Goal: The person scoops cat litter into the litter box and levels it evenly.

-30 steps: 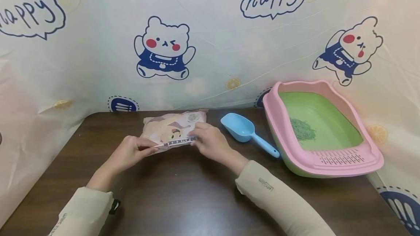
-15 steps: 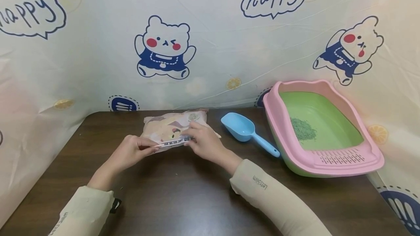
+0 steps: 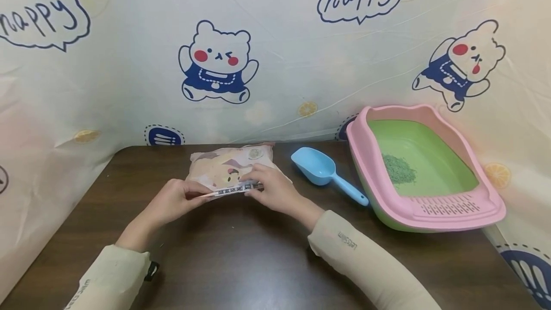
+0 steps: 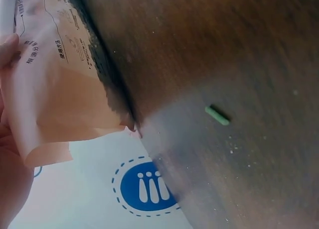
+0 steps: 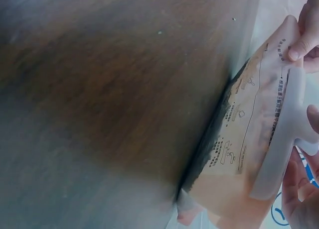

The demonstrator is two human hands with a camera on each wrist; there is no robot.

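Observation:
A soft pink printed bag (image 3: 211, 169) lies at the back of the table, its near edge lifted towards me. My left hand (image 3: 174, 200) pinches the left end of that edge, thumb below. At the right part of the edge my right hand (image 3: 277, 193) pinches the bag, fingertips over its top face. In the right wrist view the printed underside of the bag (image 5: 239, 134) shows, with a smooth white strip-like piece (image 5: 279, 144) along its edge beside the right fingers (image 5: 297, 189). The left wrist view shows the bag's hanging side (image 4: 70, 99) and part of the left thumb (image 4: 7, 50).
A blue scoop (image 3: 316, 166) lies right of the bag. Beyond it stands a pink-rimmed green litter tray (image 3: 430, 149) with a small heap of green granules (image 3: 398, 169). One green pellet (image 4: 217, 115) lies on the dark table (image 3: 241, 262). A patterned curtain (image 3: 284, 71) hangs behind.
My right hand slid a little left along the bag's near edge, then back slightly right. The printed strip on that edge looks narrower now. My left hand keeps its pinch almost in place.

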